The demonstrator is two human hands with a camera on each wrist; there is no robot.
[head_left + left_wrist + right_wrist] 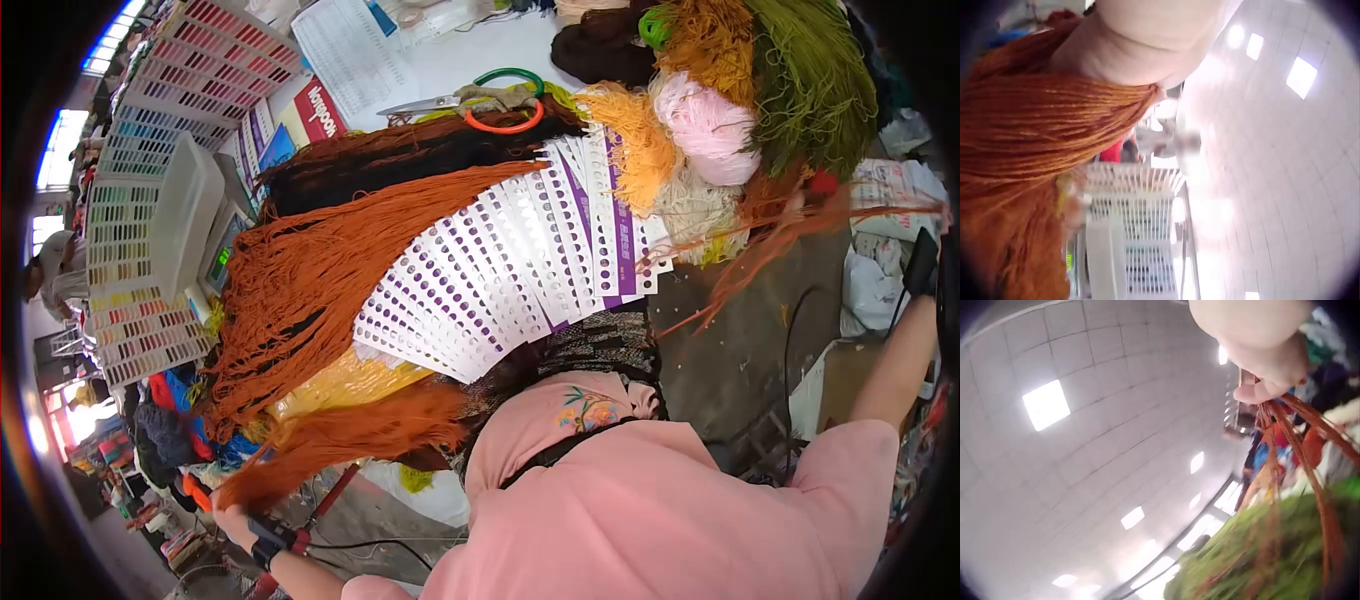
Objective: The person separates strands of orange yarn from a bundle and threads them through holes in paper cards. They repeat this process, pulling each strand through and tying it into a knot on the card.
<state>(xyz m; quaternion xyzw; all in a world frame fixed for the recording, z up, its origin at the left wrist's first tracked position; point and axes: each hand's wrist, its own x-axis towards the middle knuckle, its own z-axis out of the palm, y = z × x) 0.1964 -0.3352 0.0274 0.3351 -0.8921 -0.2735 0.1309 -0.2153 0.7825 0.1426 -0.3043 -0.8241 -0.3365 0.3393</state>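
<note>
I'm in a yarn workshop or trade stall. Skeins of orange yarn (300, 290) and heaps of green, pink and yellow thread (740, 90) crowd the upper half of my head view. Punched sample cards (510, 270) fan out at centre, colour charts (170, 130) stand at the upper left, scissors (470, 100) lie near the top (a tiled ceiling with panel lights (1047, 403) overhead).

A thick hank of rust-orange yarn (300, 290) lies fanned across the tabletop, its lower end bunched in the left grip (232, 520), while a few thin orange strands (1310, 456) run taut from the right grip (1266, 369).
</note>
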